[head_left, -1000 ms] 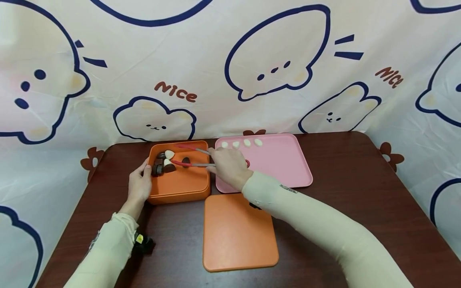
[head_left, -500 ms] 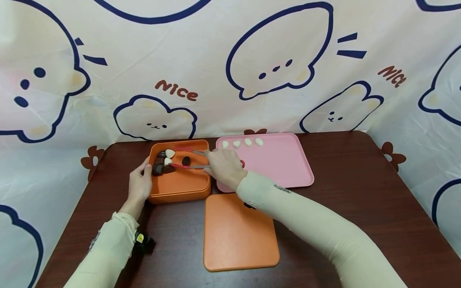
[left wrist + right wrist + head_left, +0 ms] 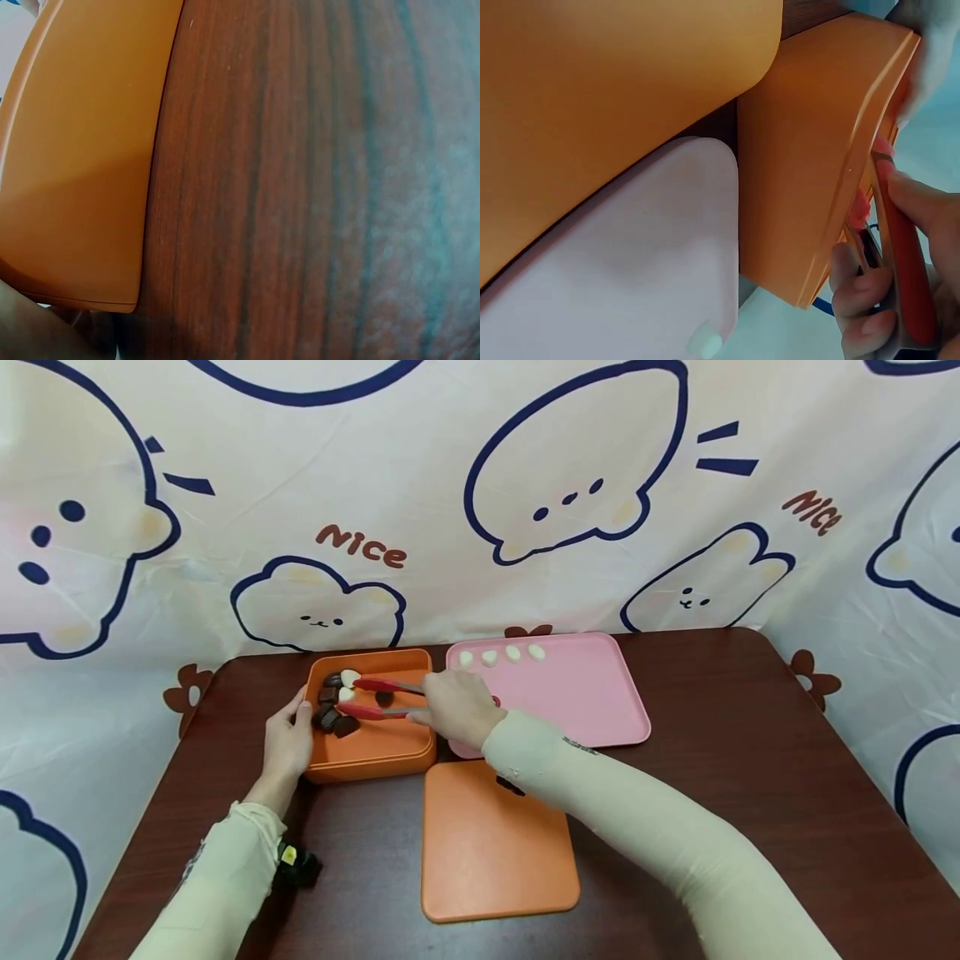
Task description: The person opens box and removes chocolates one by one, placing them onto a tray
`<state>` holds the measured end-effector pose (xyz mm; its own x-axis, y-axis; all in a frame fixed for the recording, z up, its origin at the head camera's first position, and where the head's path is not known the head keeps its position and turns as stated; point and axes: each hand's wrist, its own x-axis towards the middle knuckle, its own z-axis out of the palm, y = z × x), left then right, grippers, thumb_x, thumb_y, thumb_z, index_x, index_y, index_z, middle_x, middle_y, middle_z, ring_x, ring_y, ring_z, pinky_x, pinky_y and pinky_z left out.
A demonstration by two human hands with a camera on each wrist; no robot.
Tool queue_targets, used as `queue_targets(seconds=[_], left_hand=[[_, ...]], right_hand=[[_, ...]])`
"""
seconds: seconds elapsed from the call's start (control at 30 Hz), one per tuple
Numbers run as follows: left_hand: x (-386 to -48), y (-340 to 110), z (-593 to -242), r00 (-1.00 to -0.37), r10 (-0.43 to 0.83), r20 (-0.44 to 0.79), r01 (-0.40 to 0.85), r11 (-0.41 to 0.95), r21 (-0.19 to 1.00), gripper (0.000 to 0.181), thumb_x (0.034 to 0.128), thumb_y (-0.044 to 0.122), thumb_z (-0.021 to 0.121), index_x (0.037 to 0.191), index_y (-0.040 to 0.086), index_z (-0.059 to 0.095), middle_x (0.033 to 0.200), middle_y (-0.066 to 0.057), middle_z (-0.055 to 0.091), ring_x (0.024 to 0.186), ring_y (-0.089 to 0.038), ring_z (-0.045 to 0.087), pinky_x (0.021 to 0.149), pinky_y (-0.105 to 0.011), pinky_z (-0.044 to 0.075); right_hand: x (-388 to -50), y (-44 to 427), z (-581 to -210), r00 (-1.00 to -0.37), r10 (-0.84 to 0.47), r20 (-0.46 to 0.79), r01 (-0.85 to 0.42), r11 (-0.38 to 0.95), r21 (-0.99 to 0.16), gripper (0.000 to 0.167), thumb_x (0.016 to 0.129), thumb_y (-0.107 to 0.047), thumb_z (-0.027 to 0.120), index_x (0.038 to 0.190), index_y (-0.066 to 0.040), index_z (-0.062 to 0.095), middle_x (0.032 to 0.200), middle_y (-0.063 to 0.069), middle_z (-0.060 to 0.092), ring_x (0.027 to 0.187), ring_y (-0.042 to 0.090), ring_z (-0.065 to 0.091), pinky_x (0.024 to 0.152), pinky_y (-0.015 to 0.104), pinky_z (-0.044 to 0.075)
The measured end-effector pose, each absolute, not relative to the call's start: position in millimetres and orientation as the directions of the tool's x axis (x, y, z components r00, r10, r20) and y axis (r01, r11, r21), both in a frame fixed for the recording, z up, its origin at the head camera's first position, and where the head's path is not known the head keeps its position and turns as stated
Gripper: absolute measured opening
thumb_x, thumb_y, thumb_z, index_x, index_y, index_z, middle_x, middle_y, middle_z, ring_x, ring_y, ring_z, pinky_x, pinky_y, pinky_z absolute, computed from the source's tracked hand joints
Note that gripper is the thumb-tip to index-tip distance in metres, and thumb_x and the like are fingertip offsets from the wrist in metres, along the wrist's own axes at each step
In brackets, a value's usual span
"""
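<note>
In the head view my left hand grips the left wall of an orange box, its thumb by the rim. Inside the box several dark brown chocolate-like pieces lie clustered at the left, with white pieces beside them. One dark piece lies apart. My right hand holds red tongs from the right, with thumb and fingers around the arms in the right wrist view. The tong arms stand apart, their tips on either side of a white piece; contact is hard to tell.
A pink tray stands right of the box, with several white pieces in a row along its far edge. An orange lid lies flat in front, near both. The dark wooden table ends at a patterned curtain.
My right hand has moved left, bringing the tong tips further over the cluster and toward me. The front dark piece has shifted toward the box's front. My left hand keeps its hold.
</note>
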<state>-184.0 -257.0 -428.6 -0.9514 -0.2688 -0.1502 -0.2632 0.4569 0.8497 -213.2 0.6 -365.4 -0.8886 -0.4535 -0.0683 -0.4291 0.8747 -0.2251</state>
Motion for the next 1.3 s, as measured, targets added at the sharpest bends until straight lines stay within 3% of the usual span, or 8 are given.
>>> queue_targets(seconds=[0.2, 0.43, 0.73, 1.03, 1.3], left_hand=[[-185, -256, -429, -0.952, -0.267, -0.148, -0.26, 0.457, 0.851, 0.051, 0.1114, 0.031, 0.026, 0.161, 0.019, 0.025, 0.166, -0.008, 0.026, 0.155, -0.029, 0.022, 0.127, -0.05, 0.021], [-186, -256, -428, -0.953, -0.264, -0.146, -0.257, 0.456, 0.852, 0.05, 0.1113, 0.031, 0.026, 0.161, 0.022, 0.026, 0.166, -0.007, 0.026, 0.155, -0.029, 0.022, 0.127, -0.05, 0.022], [-184, -256, -428, -0.948, -0.263, -0.181, -0.287, 0.454, 0.844, 0.051, 0.1114, 0.033, 0.025, 0.161, 0.023, 0.023, 0.167, -0.006, 0.022, 0.156, -0.03, 0.02, 0.127, -0.051, 0.021], [-185, -257, -428, -0.949, -0.268, -0.166, -0.277, 0.459, 0.844, 0.051, 0.1112, 0.032, 0.025, 0.161, 0.021, 0.025, 0.167, -0.008, 0.023, 0.156, -0.031, 0.019, 0.127, -0.052, 0.019], [-185, -257, -429, -0.949, -0.265, -0.172, -0.28, 0.453, 0.846, 0.05, 0.1112, 0.033, 0.026, 0.161, 0.023, 0.025, 0.168, -0.007, 0.022, 0.156, -0.029, 0.018, 0.127, -0.051, 0.019]], right_hand=[[-211, -8, -365, -0.894, -0.446, -0.051, -0.434, 0.888, -0.152, 0.038, 0.094, -0.054, 0.065, 0.09, -0.016, 0.068, 0.072, -0.004, 0.058, 0.065, 0.014, 0.057, 0.053, 0.027, 0.044], [-211, -14, -369, -0.89, -0.455, -0.006, -0.454, 0.889, -0.066, 0.039, 0.093, -0.054, 0.067, 0.078, -0.019, 0.065, 0.071, -0.006, 0.064, 0.063, 0.012, 0.06, 0.055, 0.031, 0.052], [-210, -15, -375, -0.889, -0.457, -0.031, -0.454, 0.887, -0.08, 0.036, 0.093, -0.052, 0.068, 0.081, -0.018, 0.066, 0.071, -0.006, 0.063, 0.062, 0.011, 0.058, 0.054, 0.029, 0.05], [-208, -15, -378, -0.867, -0.498, 0.03, -0.499, 0.866, -0.032, 0.031, 0.095, -0.047, 0.068, 0.081, -0.019, 0.068, 0.074, -0.005, 0.069, 0.064, 0.012, 0.061, 0.057, 0.031, 0.056], [-208, -11, -383, -0.867, -0.498, 0.032, -0.499, 0.864, -0.069, 0.033, 0.096, -0.049, 0.066, 0.082, -0.019, 0.067, 0.07, -0.005, 0.062, 0.06, 0.011, 0.057, 0.052, 0.027, 0.049]])
